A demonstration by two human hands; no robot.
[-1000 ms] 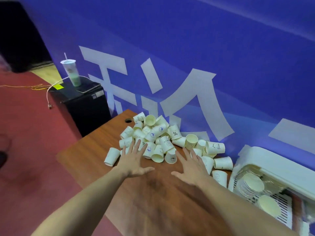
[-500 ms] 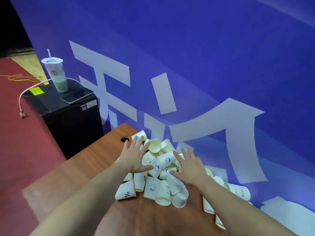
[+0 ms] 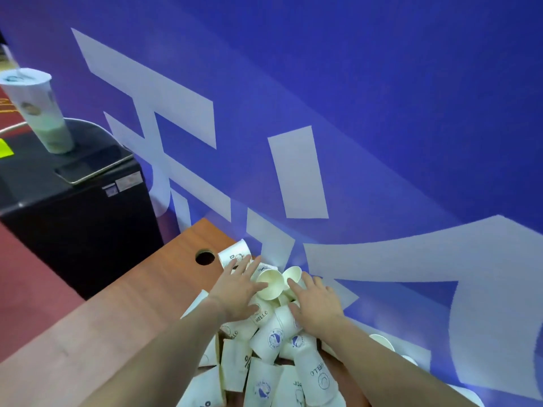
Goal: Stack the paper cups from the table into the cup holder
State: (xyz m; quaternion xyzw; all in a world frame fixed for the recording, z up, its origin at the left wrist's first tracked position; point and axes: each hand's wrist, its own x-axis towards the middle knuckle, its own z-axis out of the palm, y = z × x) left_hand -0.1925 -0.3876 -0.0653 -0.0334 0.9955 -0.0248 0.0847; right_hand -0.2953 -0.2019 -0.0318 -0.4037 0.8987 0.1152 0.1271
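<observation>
Both hands flat on the cups (image 3: 266, 351), lower centre of frame. Left hand (image 3: 236, 290): fingers spread and straight, pressing on the heap, gripping nothing. Right hand (image 3: 316, 304): same, fingers extended over the cups beside it. I see the heap piled on the desk (image 3: 123, 312) against the blue wall (image 3: 382, 113). Upper left: a lidded drink (image 3: 38, 110) standing on a black cabinet (image 3: 73, 227). Desk has a round hole (image 3: 204, 257) just beside the far cups.

Both forearms are bare right up to the frame's lower edge, no sleeve showing on either. The left hand (image 3: 236, 292) and the right hand (image 3: 316, 306) wear no gloves, rings or watch that I can see.
</observation>
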